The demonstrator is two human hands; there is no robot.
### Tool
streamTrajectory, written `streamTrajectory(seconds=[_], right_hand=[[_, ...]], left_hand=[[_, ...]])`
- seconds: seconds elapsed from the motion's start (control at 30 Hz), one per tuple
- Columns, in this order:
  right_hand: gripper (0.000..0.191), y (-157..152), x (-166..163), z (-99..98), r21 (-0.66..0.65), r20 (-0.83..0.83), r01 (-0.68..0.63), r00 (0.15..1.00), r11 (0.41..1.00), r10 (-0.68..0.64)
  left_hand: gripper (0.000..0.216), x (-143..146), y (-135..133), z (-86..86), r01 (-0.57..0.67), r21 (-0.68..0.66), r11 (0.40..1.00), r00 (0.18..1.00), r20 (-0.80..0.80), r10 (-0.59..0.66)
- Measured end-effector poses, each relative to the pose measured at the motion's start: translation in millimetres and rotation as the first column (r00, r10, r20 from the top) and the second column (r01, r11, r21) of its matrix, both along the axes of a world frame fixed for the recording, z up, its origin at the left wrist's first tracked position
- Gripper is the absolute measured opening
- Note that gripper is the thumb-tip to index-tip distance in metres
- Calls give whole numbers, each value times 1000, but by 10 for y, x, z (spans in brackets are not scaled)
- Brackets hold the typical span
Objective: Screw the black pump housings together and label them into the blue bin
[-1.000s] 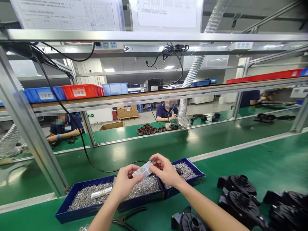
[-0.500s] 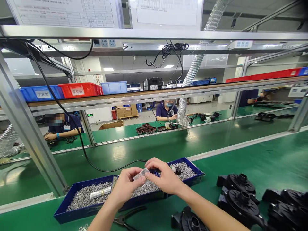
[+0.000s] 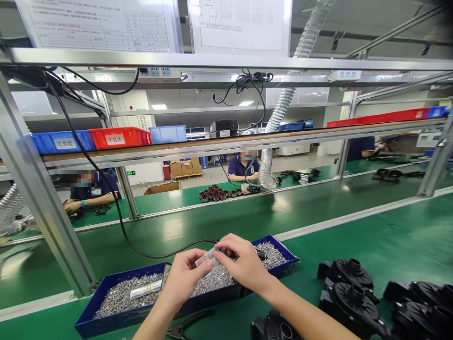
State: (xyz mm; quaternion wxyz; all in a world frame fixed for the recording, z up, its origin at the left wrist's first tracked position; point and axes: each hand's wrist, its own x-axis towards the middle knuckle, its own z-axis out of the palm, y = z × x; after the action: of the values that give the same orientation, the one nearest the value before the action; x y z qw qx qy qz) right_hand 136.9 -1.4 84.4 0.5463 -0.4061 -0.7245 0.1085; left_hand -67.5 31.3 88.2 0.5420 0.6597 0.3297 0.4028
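Both hands are now sitting closer together than a second ago, and the small clear packet [image 3: 206,258], earlier stretched out between them, is showing only as a short strip at the fingertips. The left hand [image 3: 184,278] is curling, thumb and forefinger pinching the packet's near end. The right hand [image 3: 244,264] is arching over from the other side, its fingers closing on the far end, so the packet is being gripped from both sides just above the screws. What is inside it is too small to tell.

Directly beneath the hands, a long blue tray [image 3: 106,322] is lying heaped with silver screws [image 3: 120,295], and another clear packet [image 3: 146,289] is resting on that heap, left of the left hand. A second blue tray [image 3: 290,261] of screws is butting against it behind the right hand. Pliers [image 3: 187,323] are lying on the green belt, partly hidden by the left forearm. Black plastic housings [image 3: 348,283] are crowding the belt to the right, well apart from the hands. A black cable [image 3: 123,231] is trailing down past the aluminium post [image 3: 46,212] toward the trays. Across the line, a seated co-worker [image 3: 242,165] is working beside a silver duct hose [image 3: 269,165], and another co-worker [image 3: 88,189] is sitting further left.
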Motion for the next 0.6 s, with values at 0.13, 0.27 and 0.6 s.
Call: streamTrajectory(seconds=[0.13, 0.27, 0.6], right_hand=[[6, 8, 4, 5, -1, 4, 10, 1000, 1000, -10], [9, 14, 12, 10, -78, -3, 28, 1000, 997, -28], [16, 26, 17, -81, 190, 174, -11, 984, 982, -23]], left_hand=[[55, 8, 15, -24, 4, 11, 1000, 1000, 9, -5], [54, 3, 39, -54, 2, 37, 999, 1000, 12, -2], [55, 28, 29, -55, -3, -4, 1000, 997, 80, 4]])
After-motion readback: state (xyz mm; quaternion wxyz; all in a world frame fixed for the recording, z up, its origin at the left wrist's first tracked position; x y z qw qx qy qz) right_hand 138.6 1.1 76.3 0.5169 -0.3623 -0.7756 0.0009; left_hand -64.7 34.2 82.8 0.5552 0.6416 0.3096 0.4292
